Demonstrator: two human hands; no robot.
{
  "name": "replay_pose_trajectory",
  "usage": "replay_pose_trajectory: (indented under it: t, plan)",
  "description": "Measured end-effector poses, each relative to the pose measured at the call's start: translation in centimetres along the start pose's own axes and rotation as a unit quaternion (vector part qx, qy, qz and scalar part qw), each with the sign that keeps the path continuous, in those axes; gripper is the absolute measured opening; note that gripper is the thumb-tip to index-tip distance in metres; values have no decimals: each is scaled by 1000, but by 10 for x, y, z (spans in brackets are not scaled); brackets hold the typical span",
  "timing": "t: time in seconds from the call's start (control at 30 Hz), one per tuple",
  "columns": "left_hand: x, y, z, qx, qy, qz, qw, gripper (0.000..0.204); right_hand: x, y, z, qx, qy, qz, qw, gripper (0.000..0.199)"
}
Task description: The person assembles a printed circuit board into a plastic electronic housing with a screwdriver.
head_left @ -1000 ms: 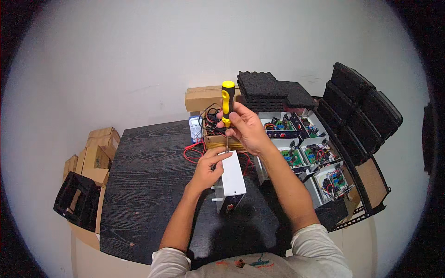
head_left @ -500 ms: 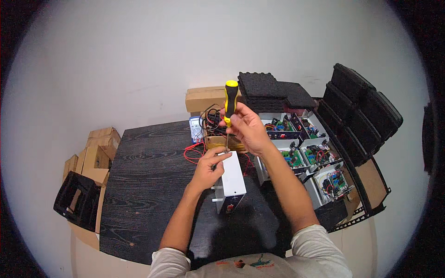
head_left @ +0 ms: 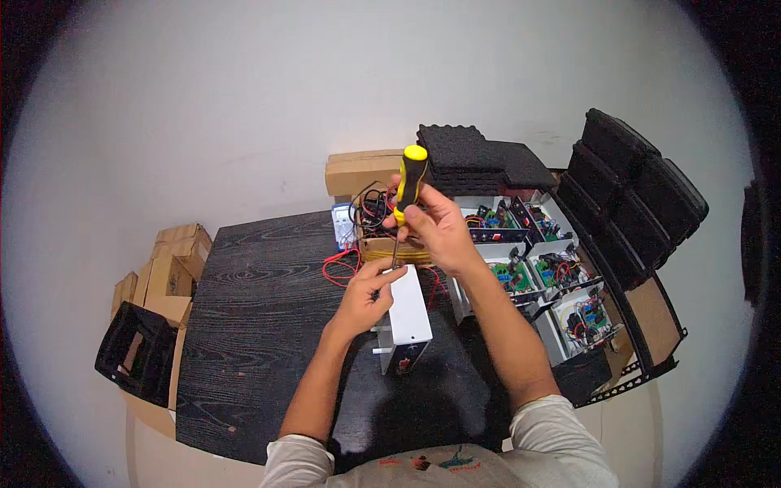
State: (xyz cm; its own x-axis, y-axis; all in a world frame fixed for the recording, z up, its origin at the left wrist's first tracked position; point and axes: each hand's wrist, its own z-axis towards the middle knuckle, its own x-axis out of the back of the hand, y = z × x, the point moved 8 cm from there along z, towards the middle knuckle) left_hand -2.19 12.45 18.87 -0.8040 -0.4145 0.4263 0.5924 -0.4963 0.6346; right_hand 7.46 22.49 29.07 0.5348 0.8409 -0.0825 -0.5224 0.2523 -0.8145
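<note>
Screwdriver (head_left: 412,177), clamped in the right hand (head_left: 440,234) over the white box's (head_left: 409,311) far end on the desk (head_left: 260,301), now leans further right than a second ago, so shaft's off vertical. Left hand (head_left: 368,297) touches the box's far edge, can't tell if gripping. Handle's black and yellow, yellow cap.

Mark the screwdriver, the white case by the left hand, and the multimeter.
Screwdriver (head_left: 411,180): head view, on the black and yellow handle.
White case (head_left: 409,307): head view, on the middle of its white upper face.
Multimeter (head_left: 345,221): head view, on its front.
</note>
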Motion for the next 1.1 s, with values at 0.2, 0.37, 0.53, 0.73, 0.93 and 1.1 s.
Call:
replay_pose_trajectory:
  t: [0.2, 0.37, 0.53, 0.73, 0.93, 1.1]
  plan:
    - [3, 3, 3, 0, 17, -23, 1000, 54, 23, -28, -15, 61, 84, 28, 994, 46]
    - [2, -13, 0, 28, 13, 14, 999, 66, 31, -52, -50, 63, 120, 7, 991, 45]
    - [0, -6, -1, 42, -10, -27, 999, 60, 53, -32, -126, 8, 136, -126, 983, 40]
    - [-9, -9, -25, -32, -5, -98, 995, 119, 82, 19, -220, -146, 95, -342, 923, 37]
    - [-35, -18, -57, -4, -92, -31, 995, 170, 99, 38, -275, -233, 42, -469, 851, 36]
    - [-31, -6, -50, 15, -113, 9, 993, 158, 109, 47, -283, -250, 31, -499, 829, 37]
